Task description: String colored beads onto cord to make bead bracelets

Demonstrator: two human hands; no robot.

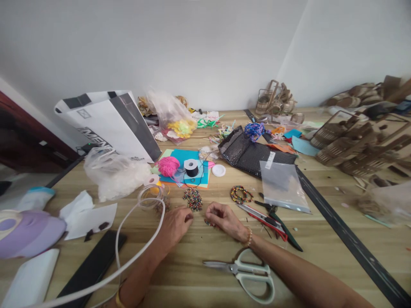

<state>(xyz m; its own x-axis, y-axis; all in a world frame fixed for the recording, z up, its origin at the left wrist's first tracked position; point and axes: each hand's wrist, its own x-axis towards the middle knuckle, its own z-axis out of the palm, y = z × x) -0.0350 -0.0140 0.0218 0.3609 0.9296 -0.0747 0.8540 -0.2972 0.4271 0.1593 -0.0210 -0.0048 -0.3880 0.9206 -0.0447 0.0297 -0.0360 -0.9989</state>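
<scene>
My left hand (177,224) is low over the table, fingers curled and thumb drawn in; whatever they pinch is too small to see. Facing it is my right hand (224,219), also closed, its fingertips bent down by a few small beads (210,223) on the wood. What its fingers hold, if anything, is hidden. Just beyond both hands lies a pile of multicoloured beads (192,199). A spool of black cord (192,168) stands behind the pile, with a loose strand curving toward the beads. A beaded bracelet (240,194) lies to the right.
Scissors (239,270) lie nearest me, right of centre. A red cutter knife (265,220) and dark-handled pliers (282,226) rest beside my right wrist. A white cable (138,256) loops over my left forearm. Pink yarn (168,166), a clear bag (284,186) and a paper bag (112,124) stand farther back.
</scene>
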